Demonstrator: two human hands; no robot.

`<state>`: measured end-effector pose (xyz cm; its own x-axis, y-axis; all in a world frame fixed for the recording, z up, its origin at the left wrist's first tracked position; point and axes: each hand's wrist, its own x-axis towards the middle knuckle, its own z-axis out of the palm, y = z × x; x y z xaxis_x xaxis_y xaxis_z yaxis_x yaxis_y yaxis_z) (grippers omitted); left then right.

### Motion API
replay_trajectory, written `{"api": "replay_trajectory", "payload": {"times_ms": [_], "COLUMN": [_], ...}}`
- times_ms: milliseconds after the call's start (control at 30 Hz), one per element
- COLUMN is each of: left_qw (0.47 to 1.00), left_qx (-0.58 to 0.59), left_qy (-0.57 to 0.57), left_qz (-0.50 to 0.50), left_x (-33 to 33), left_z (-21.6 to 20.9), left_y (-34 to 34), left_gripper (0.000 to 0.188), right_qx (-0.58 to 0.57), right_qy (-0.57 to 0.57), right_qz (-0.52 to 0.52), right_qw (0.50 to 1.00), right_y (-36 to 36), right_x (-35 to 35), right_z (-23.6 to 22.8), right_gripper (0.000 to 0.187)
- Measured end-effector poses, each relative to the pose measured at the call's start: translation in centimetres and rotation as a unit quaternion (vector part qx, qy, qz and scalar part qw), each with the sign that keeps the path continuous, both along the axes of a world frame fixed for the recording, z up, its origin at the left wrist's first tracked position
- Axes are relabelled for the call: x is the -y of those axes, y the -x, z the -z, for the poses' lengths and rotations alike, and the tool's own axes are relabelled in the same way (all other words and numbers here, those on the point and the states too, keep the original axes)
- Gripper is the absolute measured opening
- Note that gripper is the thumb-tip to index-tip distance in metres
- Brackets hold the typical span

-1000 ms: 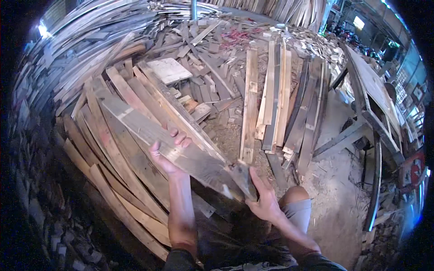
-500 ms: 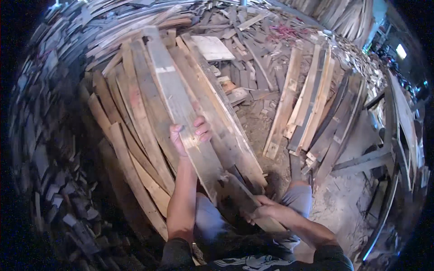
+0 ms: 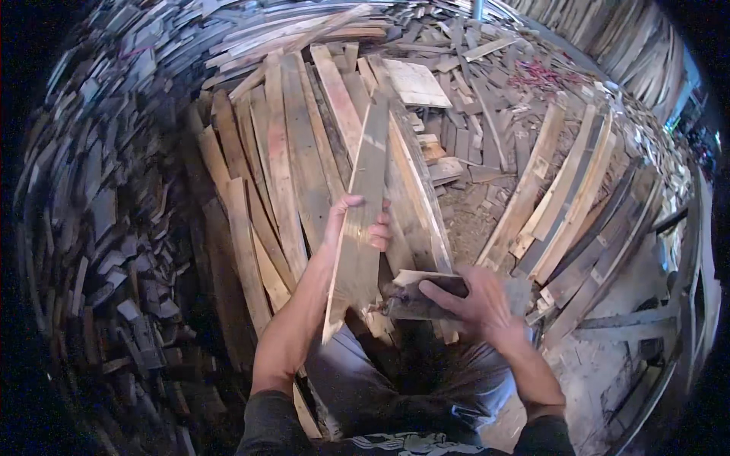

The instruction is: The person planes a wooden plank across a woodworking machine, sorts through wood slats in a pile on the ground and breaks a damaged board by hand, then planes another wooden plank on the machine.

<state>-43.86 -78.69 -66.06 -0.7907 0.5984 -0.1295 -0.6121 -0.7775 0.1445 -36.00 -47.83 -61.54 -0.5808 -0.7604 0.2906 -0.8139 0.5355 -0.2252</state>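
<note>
A grey weathered plank [image 3: 363,178] stands tilted in front of me, with my left hand [image 3: 363,220] closed around it; the thumb is at its left edge and the fingers curl over the right edge. Its near end is jagged and splintered. Close to that end, a shorter broken plank piece [image 3: 487,292] lies crosswise, gripped by my right hand [image 3: 475,300], thumb along its upper face. The two ragged ends are close together above my lap. Whether any fibres still join them I cannot tell.
Long planks [image 3: 289,159] lie side by side in a stack before me. To the right is another group of boards [image 3: 566,197]. A pale square board [image 3: 417,83] lies beyond the stack. Scrap wood [image 3: 114,251] is heaped on the left, and a dark timber frame [image 3: 631,323] stands at the right.
The plank has gone from nearly straight to broken into two angled parts. My right hand has risen and swung its piece crosswise. The left-hand part now stands steeper, and the whole view has shifted.
</note>
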Motion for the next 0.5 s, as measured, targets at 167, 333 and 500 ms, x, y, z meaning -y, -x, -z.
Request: {"api": "replay_trajectory", "payload": {"times_ms": [167, 333, 500], "left_qw": [0.998, 0.758, 0.535], "left_qx": [-0.038, -0.168, -0.237], "left_qy": [0.017, 0.452, 0.461], "left_qz": [-0.045, -0.438, -0.668], "left_x": [-1.2, -1.0, -3.7], "left_z": [-2.0, 3.0, 0.3], "left_y": [-1.0, -6.9, -11.9], "left_gripper": [0.064, 0.074, 0.089], "right_qx": [-0.079, 0.195, 0.221], "right_qy": [0.003, 0.159, 0.056], "right_qz": [-0.096, -0.14, -0.205], "right_qw": [0.992, 0.958, 0.952], "right_y": [2.7, 3.1, 3.5], "right_x": [0.4, 3.2, 6.5], "right_z": [-4.7, -8.5, -7.9], "right_gripper": [0.088, 0.088, 0.081]}}
